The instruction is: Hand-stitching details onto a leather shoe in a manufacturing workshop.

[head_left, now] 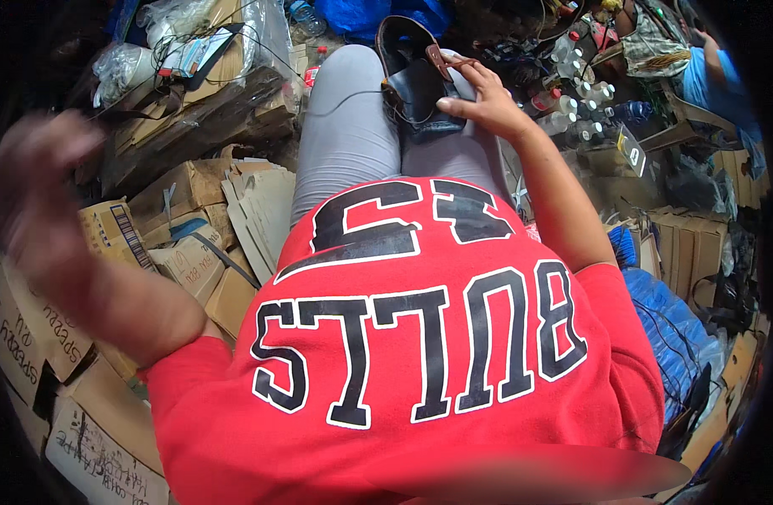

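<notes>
Shoe (418, 88), smooth, dark, brown-edged, lies grasped in my right hand (491, 103); I cannot tell if my blurred left hand (43, 172) grips.

The shoe (420, 91) looks like leather — smooth, with a dull sheen. The trousers (349, 118) are matt, creased cloth; the shirt (395, 282) is soft, matt cloth with smooth-looking printed letters (433, 362). The boxes (197, 178) are matt cardboard, scuffed in places. Clear bottles (559, 122) are glossy plastic — the blue sheeting (669, 324), shiny, crinkled plastic.
</notes>
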### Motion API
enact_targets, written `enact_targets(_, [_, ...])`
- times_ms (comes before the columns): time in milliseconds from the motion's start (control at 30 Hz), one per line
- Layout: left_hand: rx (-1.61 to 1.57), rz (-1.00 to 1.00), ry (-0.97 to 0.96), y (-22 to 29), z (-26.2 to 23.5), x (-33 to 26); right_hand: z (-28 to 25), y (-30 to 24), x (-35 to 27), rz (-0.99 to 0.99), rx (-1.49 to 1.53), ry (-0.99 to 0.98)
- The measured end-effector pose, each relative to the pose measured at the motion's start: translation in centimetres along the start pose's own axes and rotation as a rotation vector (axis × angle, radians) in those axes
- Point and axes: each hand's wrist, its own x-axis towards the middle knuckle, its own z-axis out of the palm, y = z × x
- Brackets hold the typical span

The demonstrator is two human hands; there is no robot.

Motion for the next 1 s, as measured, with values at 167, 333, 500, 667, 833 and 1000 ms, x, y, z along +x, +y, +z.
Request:
enact_targets(167, [0.588,-0.065,-0.582,-10.2,9.9,-2.4,-0.9,-1.0,1.8,0.243,0.244,-0.010])
enact_targets(333, [0.263,0.021,-0.552,-14.2,20.9,-3.8,-1.7,-2.7,2.1,0.341,0.064,-0.147])
enact_targets(500, [0.322,0.122,-0.670,-17.1,25.2,-4.4,-1.9,-3.4,2.5,0.347,0.082,-0.135])
enact_targets(667, [0.115,0.019,-0.576,-17.4,24.6,-4.8,-1.8,-4.5,1.8,0.255,-0.085,-0.099])
enact_targets(833, [0.073,-0.063,-0.492,-15.8,23.9,-5.1,-1.4,-4.3,2.7,0.267,-0.105,-0.109])
enact_targets(1000, [0.340,-0.069,-0.611,-15.2,24.2,-5.7,-0.3,-1.8,2.9,0.290,0.092,-0.118])
